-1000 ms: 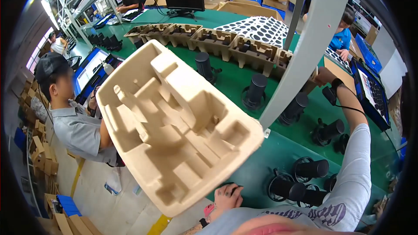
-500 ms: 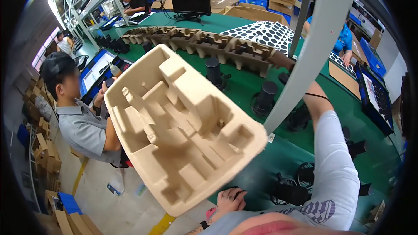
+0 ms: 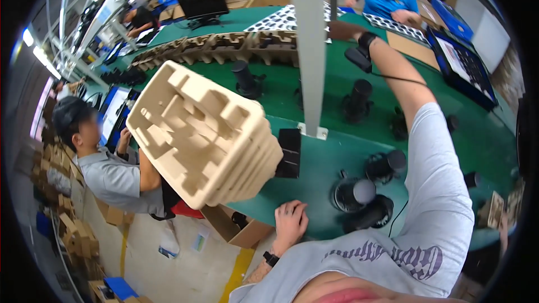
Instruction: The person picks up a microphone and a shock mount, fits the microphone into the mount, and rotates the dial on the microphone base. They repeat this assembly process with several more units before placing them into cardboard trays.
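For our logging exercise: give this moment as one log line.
left hand on table | right hand by far trays | tray stack tilted

Green workbench [image 3: 331, 168], grey post [image 3: 310, 50]

Tilted beige pulp trays [image 3: 205, 137] (stacked)

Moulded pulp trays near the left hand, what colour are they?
Pale beige trays, seen in the head view, beside the left hand.
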Demonstrator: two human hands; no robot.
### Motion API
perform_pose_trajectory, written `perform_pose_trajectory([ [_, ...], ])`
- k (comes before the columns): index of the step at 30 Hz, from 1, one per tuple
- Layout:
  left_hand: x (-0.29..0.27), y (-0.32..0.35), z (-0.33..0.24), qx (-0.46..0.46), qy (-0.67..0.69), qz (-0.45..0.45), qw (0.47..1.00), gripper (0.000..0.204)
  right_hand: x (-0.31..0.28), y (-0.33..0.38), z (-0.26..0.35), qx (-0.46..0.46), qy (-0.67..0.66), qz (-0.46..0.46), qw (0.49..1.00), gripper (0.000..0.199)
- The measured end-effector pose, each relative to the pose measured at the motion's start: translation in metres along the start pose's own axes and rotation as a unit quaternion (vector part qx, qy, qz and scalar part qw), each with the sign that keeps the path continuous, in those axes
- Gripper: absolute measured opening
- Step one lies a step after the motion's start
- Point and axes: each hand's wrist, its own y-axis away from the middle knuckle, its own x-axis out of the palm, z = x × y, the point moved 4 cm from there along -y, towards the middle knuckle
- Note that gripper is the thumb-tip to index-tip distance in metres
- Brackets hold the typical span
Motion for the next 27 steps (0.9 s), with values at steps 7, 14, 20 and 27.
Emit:
perform_pose_trajectory([
  [7,-0.022,-0.011,0.03,-0.003,0.09,0.071,0.993,0.032,-0.02,0.127,-0.05,-0.028,0.175,-0.054,0.983,0.06],
  [14,-0.044,-0.018,0.021,0.089,0.172,-0.005,0.981,0.051,-0.02,0.324,-0.045,-0.034,0.137,-0.173,0.975,0.05],
  [20,-0.033,-0.023,-0.031,0.052,0.183,0.152,0.97,0.058,0.103,0.431,-0.011,-0.198,-0.067,-0.182,0.961,0.036],
  [27,-0.008,-0.004,-0.062,0.108,0.178,0.242,0.948,0.05,0.262,0.457,0.038,-0.185,-0.142,-0.174,0.957,0.059],
])
